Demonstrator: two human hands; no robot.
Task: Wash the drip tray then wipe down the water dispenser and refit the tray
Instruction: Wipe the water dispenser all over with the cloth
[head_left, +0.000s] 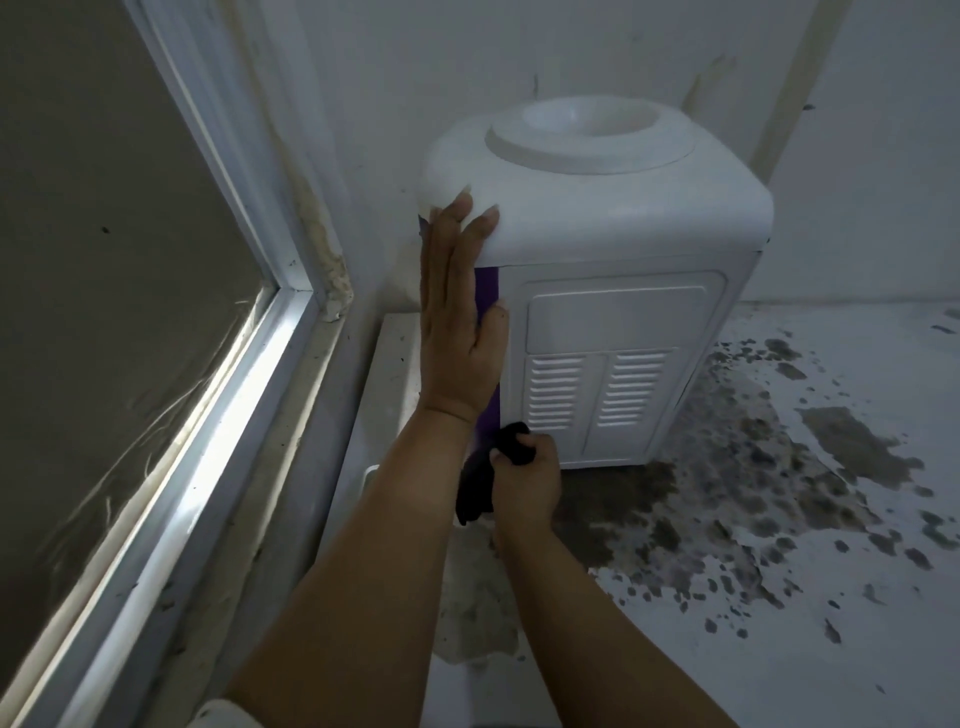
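Note:
A white tabletop water dispenser (623, 291) stands on a stained counter, its vented side panel facing me and no bottle in its top well. A purple strip runs down its left corner. My left hand (460, 322) lies flat with straight fingers against that corner, fingertips on the rounded top edge. My right hand (524, 475) grips a bunched black cloth (485, 473) at the bottom of the purple strip. The dispenser's front, with its taps, is turned away from me, and no drip tray is in sight.
A window (130, 312) with a white frame and sill fills the left side. A white ledge (395, 364) runs between the wall and the dispenser. The white counter (779, 493) to the right carries dark blotchy stains. White walls close the corner behind.

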